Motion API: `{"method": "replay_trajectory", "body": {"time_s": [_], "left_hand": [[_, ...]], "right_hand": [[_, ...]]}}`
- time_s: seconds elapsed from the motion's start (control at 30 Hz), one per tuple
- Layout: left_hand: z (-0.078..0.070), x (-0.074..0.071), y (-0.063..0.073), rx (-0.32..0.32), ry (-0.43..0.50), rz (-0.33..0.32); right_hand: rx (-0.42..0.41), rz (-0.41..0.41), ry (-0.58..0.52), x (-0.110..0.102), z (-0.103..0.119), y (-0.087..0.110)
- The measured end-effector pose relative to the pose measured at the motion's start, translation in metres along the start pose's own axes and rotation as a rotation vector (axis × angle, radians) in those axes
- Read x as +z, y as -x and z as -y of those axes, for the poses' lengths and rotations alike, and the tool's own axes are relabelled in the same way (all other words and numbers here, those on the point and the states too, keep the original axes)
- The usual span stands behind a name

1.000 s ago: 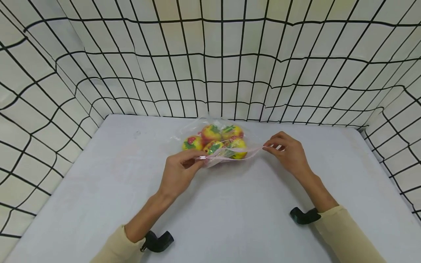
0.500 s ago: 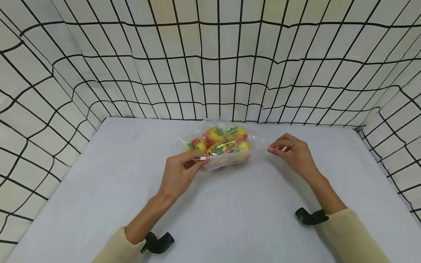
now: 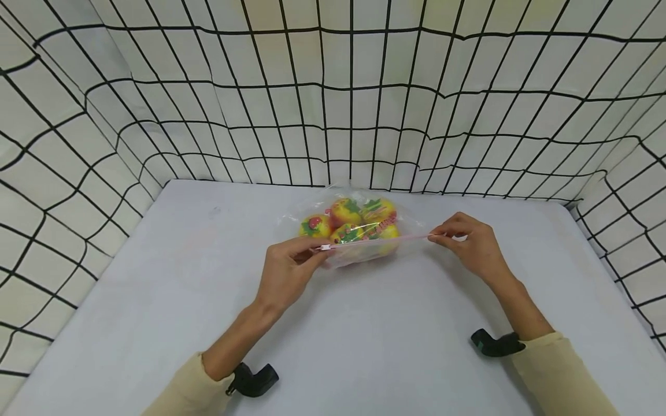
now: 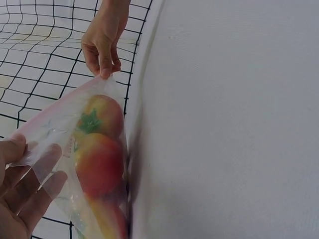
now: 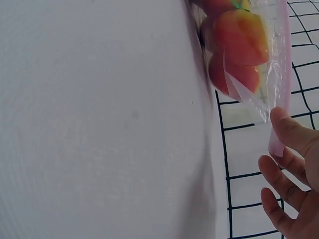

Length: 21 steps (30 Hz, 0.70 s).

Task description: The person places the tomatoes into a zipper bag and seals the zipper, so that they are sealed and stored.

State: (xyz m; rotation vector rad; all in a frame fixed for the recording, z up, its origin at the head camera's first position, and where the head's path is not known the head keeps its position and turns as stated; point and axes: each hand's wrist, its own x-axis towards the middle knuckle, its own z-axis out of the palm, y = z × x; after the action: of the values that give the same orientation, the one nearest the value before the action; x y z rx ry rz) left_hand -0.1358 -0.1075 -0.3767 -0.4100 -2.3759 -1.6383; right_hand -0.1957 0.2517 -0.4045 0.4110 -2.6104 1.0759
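Note:
A clear zip bag (image 3: 364, 252) with a pink closure strip lies near the table's back edge. Inside are several red-and-yellow toy fruits (image 3: 346, 212) with green leaf marks. My left hand (image 3: 285, 273) pinches the strip's left end beside a white slider (image 3: 325, 247). The strip's right end is pinched between thumb and finger of my right hand (image 3: 470, 242), and the strip runs straight between both hands. In the left wrist view the fruits (image 4: 99, 164) press against the bag's film. The right wrist view shows thumb and forefinger on the bag's corner (image 5: 277, 144).
A white-covered table (image 3: 364, 335) spreads under the hands. Black netting (image 3: 333, 104) over pale walls stands behind it and on both sides. A black curved piece sits at each wrist, by the left sleeve (image 3: 252, 381) and the right sleeve (image 3: 496, 344).
The bag's mouth, gaping a second ago, is now a straight closed-looking line. My right hand has shifted slightly right, drawing the strip taut. The left hand stays nearly in place.

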Motion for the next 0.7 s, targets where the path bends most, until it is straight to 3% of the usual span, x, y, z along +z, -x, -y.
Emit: {"method": "replay_trajectory", "body": {"time_s": [0.23,0.43,0.57,0.7], "left_hand": [[-0.001,0.001,-0.001,-0.049,0.01,0.028],[-0.003,-0.001,0.0,-0.11,-0.005,0.089],[-0.003,-0.002,0.001,-0.13,0.02,0.11],[-0.003,-0.003,0.001,-0.138,0.051,0.102]], "right_hand": [[0.015,-0.015,0.024,0.001,0.005,-0.002],[0.025,-0.021,0.037,0.003,0.014,0.0],[-0.034,-0.019,0.035,0.01,0.023,0.003],[-0.143,-0.051,0.068,0.018,0.035,0.004]]}}
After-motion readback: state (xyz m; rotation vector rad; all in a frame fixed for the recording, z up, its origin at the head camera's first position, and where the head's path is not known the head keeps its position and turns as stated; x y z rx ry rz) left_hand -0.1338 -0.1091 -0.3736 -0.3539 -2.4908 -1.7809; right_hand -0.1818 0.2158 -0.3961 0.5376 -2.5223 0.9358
